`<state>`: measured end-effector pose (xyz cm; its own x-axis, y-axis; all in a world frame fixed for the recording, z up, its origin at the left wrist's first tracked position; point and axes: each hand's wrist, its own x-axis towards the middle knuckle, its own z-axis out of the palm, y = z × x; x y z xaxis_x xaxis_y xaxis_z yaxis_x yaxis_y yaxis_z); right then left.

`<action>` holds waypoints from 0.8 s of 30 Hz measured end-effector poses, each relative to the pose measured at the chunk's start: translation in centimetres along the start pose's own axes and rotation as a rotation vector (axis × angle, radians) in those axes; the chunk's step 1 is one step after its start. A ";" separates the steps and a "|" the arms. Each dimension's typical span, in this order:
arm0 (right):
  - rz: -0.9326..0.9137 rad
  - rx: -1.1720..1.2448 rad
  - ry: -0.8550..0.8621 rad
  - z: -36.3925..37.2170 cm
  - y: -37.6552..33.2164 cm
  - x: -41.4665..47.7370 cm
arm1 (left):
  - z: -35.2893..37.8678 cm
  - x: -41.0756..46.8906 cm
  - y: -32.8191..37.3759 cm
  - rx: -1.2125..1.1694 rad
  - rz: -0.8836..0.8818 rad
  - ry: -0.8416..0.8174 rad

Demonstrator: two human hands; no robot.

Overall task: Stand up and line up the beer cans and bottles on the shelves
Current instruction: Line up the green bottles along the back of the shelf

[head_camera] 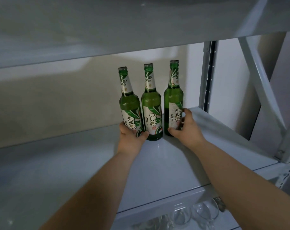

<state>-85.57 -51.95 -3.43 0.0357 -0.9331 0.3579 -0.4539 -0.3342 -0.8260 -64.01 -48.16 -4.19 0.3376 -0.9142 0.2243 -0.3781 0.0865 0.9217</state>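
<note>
Three green glass beer bottles with white labels stand in a row near the back right of a white metal shelf [74, 163]. My left hand [131, 138] grips the base of the left bottle [128, 105], which leans slightly to the left. The middle bottle [151, 103] stands upright between my hands, untouched as far as I can see. My right hand [185, 128] holds the lower part of the right bottle [173, 98], thumb at its foot and fingers round its label.
The shelf above [107, 30] hangs low over the bottle caps. A grey upright post [207, 75] and a slanted brace [260, 83] stand at the right. Several clear wine glasses [204, 211] sit on the level below.
</note>
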 end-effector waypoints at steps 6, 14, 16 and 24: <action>-0.043 0.008 -0.036 0.3 0.1 0.0 | -0.3 0.1 0.1 0.023 0.009 0.009; -0.087 -0.016 -0.051 0.5 0.3 0.1 | -0.9 0.2 -0.1 0.091 0.036 0.025; -0.089 -0.037 -0.047 0.6 0.3 0.1 | -1.0 0.1 -0.1 0.085 0.044 0.020; -0.076 -0.103 -0.036 0.5 0.4 0.2 | -0.7 -0.1 -0.1 0.094 0.049 0.015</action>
<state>-85.30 -52.33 -3.96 0.1044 -0.9105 0.4002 -0.5377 -0.3902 -0.7474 -63.38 -47.81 -4.08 0.3296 -0.9036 0.2737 -0.4733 0.0926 0.8760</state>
